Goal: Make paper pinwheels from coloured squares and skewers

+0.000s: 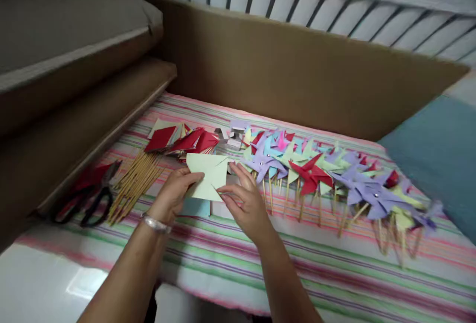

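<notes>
A square of pale green paper (208,175) is held up above the striped cloth, with cuts showing near its upper right and lower right corners. My left hand (170,191) is closed on its left edge, thumb lying on top; a silver bangle is around that wrist. At the right edge, my right hand (247,203) pinches the lower right corner between thumb and finger, its other fingers raised. Beneath the square, a light blue sheet (195,207) is partly hidden. Finished paper pinwheels (262,161) on sticks lie just right of my right hand.
Left of my hands are a bundle of thin wooden sticks (136,184) and black-handled scissors (97,204). Behind lie stacked red and pale paper squares (163,138) and small grey pieces (234,140). A brown board (278,70) closes off the back; brown padded blocks (82,80) stand left.
</notes>
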A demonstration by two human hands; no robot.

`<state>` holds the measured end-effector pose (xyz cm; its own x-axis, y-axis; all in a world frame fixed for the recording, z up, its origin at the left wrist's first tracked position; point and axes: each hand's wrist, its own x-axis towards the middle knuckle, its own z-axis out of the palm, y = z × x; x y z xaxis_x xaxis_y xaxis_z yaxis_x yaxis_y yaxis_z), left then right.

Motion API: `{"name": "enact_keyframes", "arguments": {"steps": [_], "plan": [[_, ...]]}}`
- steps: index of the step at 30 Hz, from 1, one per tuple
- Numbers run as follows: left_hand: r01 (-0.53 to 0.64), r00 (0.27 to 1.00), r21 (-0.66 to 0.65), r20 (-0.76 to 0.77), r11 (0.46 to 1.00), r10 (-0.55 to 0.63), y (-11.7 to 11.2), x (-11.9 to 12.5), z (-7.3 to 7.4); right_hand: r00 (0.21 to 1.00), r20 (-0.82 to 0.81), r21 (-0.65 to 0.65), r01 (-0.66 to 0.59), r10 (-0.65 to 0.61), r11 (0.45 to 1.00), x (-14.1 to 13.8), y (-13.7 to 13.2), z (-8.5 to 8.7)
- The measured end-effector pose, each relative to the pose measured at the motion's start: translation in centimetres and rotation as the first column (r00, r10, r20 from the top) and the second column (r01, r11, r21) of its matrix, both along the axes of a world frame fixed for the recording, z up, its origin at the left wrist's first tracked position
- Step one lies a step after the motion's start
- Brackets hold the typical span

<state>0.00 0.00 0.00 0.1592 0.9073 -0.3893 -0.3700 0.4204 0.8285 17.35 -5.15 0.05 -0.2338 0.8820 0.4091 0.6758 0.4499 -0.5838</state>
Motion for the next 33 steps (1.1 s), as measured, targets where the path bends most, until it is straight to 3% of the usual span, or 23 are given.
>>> {"name": "enact_keyframes", "arguments": {"steps": [10,19,28,33], "plan": [[0.009,1.0,-0.013,-0.013,1.0,-0.009,-0.2,0.5,0.3,0.997,-0.073,0.025,-0.011,0.013,1.0,-0.1,0.2,0.4],[0.04,0.997,-0.01,-0.066,0.999,-0.041,-0.8,1.8,0.1,0.936,-0.316,-0.235,0.083,-0.157,0.968,-0.7,0.5,-0.4],[0.115,0.993,0.058,-0.023,0.992,-0.114,-1.3,3.0,-0.5,0.939,-0.203,-0.165,0.248,-0.278,0.955,-0.9,0.7,-0.3],[0.157,0.988,0.052,-0.004,0.986,-0.157,-1.5,2.8,-0.1,0.931,-0.189,-0.147,0.287,-0.312,0.946,-0.8,0.7,-0.1]]}}
